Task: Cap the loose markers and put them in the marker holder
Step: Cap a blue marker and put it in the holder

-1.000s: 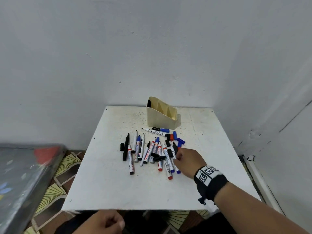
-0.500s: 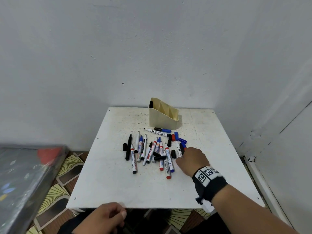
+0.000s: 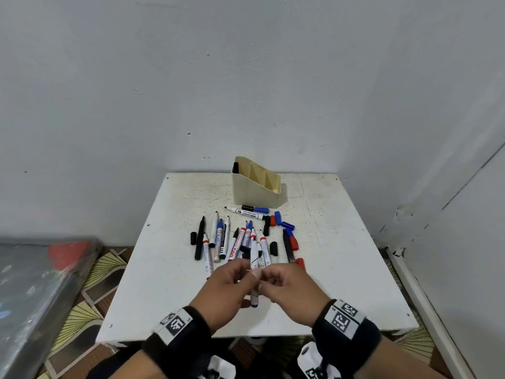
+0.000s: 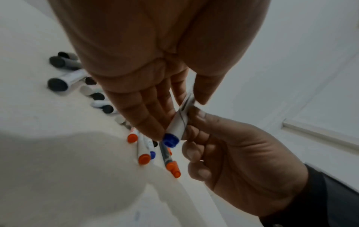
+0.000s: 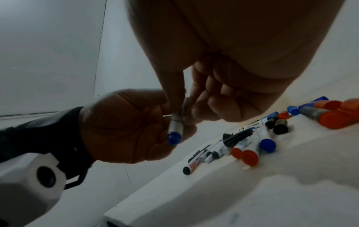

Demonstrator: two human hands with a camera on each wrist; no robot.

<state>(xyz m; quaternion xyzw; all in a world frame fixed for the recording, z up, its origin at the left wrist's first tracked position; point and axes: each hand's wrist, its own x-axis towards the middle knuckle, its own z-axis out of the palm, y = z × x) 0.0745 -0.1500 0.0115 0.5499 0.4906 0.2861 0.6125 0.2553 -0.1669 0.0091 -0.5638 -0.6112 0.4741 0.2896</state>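
Blue-ended marker (image 3: 254,296) is now up off the table, held by both hands (image 3: 232,285) (image 3: 287,287) at 6 o'clock. Capping can start.

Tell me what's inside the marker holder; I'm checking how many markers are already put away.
In the marker holder, one black marker top shows in the left compartment. The other compartments look empty as far as visible, but their bottoms are hidden behind the front wall.

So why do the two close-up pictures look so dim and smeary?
Left wrist view: the backlit left hand fills the frame, dark, and the table is blurred. Right wrist view: same with the right hand. Head view: evenly lit, sharp, edges bent.
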